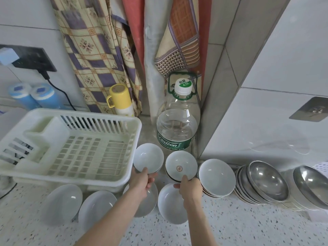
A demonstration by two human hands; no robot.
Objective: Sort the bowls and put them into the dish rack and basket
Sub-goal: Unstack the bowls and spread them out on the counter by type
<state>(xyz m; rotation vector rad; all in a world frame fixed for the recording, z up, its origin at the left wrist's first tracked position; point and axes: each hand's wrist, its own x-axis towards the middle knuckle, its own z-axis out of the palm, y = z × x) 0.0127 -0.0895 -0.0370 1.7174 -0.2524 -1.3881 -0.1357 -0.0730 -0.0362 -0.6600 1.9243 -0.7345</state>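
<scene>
Speckled terrazzo counter [248, 226] (tiled wall [292, 68] behind), each hand's fingers grasping a white bowl: left hand [142, 181], right hand [190, 188].

You can read "Cestbon" in white on the green label [174, 144] of the clear water bottle [178, 119]; smaller print under it looks like "Drinking Water", rest too small for you to make out; bottle cap sticker [183, 83] shows "4.5L" plus two Chinese characters; the bowl [181, 165] your right hand [190, 189] grips has a reddish round mark [179, 168] inside, unreadable.
</scene>
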